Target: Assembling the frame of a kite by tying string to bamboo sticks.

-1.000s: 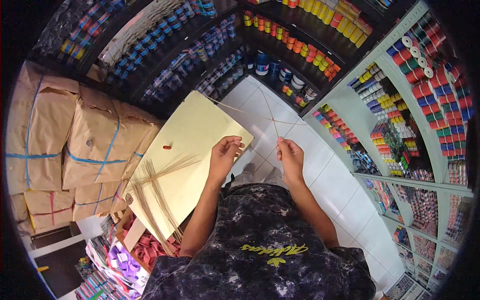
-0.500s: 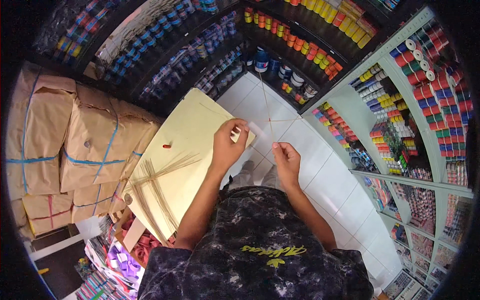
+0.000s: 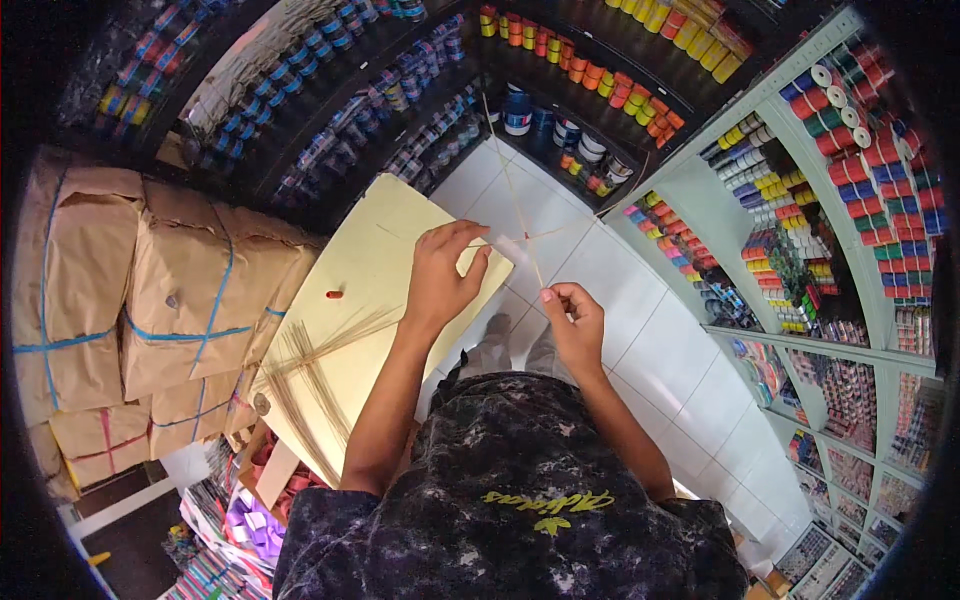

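Note:
Two thin tan sticks (image 3: 516, 195) cross in front of me, with a small reddish spot at the crossing. My right hand (image 3: 575, 318) pinches the near end of the longer, upright stick between thumb and fingers. On the left, my left hand (image 3: 447, 272) curls around the crosswise stick, whose thin tail shows past the knuckles over the board. Its thumb and index finger are slightly apart at the tips. Below and left of that hand, a bundle of similar thin sticks (image 3: 318, 385) lies spread on the pale yellow board (image 3: 385, 215). A small red spool-like piece (image 3: 334, 295) rests there too.
Brown paper packages (image 3: 185, 280) tied with blue cord are stacked at the left. Dark shelves (image 3: 560, 100) with thread spools and tubs stand ahead. Pale green shelves (image 3: 690, 185) of coloured spools line the right. Purple ribbon (image 3: 252, 528) lies at lower left.
The crossed sticks have shifted left and tilted. My left hand has moved a little left, with its fingers turned more sideways. My right hand still grips the upright stick.

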Motion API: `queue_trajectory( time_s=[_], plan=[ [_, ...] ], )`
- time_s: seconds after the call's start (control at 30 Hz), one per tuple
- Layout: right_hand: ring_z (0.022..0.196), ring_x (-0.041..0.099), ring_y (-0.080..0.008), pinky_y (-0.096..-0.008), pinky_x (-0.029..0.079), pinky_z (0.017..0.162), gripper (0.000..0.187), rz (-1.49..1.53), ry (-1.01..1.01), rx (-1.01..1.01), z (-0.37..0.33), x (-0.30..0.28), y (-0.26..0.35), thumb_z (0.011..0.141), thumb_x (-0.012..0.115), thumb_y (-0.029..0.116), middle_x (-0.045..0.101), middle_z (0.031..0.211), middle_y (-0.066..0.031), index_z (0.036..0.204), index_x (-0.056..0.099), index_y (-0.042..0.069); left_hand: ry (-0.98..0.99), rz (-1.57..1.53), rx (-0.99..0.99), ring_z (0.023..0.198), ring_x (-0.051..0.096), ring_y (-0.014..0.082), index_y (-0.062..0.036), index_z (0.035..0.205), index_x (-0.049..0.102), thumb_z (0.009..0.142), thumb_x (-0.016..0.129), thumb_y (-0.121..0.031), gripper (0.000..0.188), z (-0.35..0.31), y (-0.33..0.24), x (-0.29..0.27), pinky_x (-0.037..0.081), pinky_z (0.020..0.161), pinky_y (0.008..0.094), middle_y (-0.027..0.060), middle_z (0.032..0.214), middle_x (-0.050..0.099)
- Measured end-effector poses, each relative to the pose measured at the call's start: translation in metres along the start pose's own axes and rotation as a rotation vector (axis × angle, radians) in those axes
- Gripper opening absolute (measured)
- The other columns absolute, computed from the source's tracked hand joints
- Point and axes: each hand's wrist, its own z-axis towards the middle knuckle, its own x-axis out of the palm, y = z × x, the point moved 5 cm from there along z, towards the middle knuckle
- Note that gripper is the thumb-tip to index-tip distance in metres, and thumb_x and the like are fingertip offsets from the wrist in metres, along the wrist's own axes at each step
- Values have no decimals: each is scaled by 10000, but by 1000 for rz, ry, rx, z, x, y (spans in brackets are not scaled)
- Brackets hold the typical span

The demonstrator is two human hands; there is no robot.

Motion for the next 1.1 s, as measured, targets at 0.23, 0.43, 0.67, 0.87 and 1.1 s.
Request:
queue_trajectory(
  time_s=[0.23,0.43,0.67,0.87,1.1],
  plan=[
    [700,495,-41,-223,435,659,152,-57,13,-64,0,2,2,921,698,144,597,760,45,893,650,2,127,-62,-63,882,681,308,-42,976,733,861,669,-114,150,-2,2,8,522,811,383,134,955,720],
    [700,513,-36,-215,435,662,143,-80,20,-99,0,2,5,941,676,135,590,764,46,881,625,17,98,-54,-128,797,699,288,-32,975,731,872,677,-111,141,-7,-2,9,551,711,355,143,936,725],
    [702,515,-47,-227,449,671,146,-39,16,-73,2,-1,4,918,699,139,618,761,30,899,654,2,114,-54,-154,802,714,261,-29,991,729,869,677,-111,156,-4,-5,10,557,707,347,144,935,727],
    [701,518,-47,-232,454,668,145,-60,13,-78,1,-3,5,916,702,140,627,768,30,903,657,3,134,-44,-179,802,720,260,-29,1044,721,867,687,-121,203,-2,-4,11,560,716,337,153,927,727],
    [697,503,-47,-226,446,662,142,-55,25,-85,-1,-7,5,919,696,134,611,765,36,907,654,-1,114,-331,-292,748,711,197,1,1064,708,881,679,-133,229,9,21,18,546,660,312,136,858,730]
  ],
)
